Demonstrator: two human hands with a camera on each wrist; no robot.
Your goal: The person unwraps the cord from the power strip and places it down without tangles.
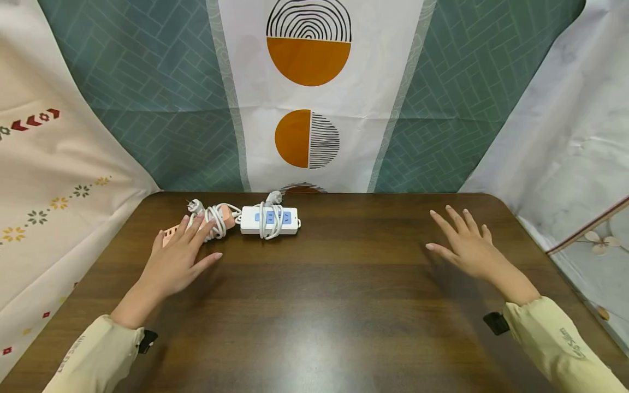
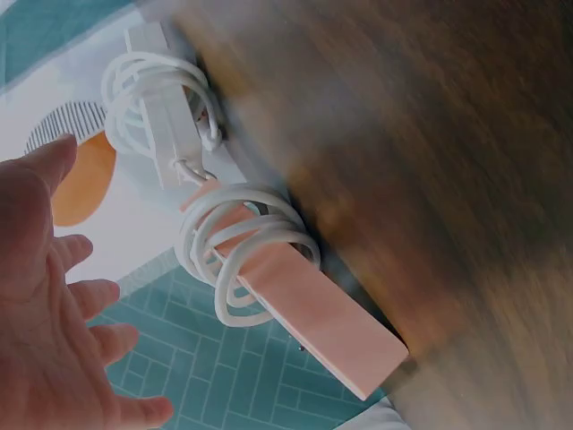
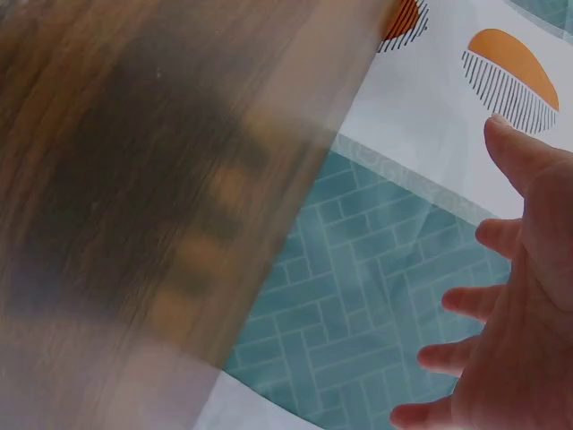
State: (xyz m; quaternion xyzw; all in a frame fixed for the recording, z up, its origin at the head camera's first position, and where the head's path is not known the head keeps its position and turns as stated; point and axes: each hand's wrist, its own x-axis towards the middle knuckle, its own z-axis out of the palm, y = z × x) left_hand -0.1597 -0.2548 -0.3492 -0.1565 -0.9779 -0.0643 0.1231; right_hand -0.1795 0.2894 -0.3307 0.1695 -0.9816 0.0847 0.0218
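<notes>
From the person's head, one camera looks forward and down over the wooden tabletop to the patterned curtain behind. The left wrist's, tipped sideways, peers close at the peach power strip and white power strip that the head view shares; the right wrist's, also tipped, faces that same curtain.

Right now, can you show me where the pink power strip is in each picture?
Head: left of the middle, near the back edge of the table; the pink power strip is partly hidden by the left hand.
Left wrist: around the middle, slanting toward the lower right.
Right wrist: not in it.
Shared landmark: the white panel with orange-and-striped circles shows in all three.
</notes>
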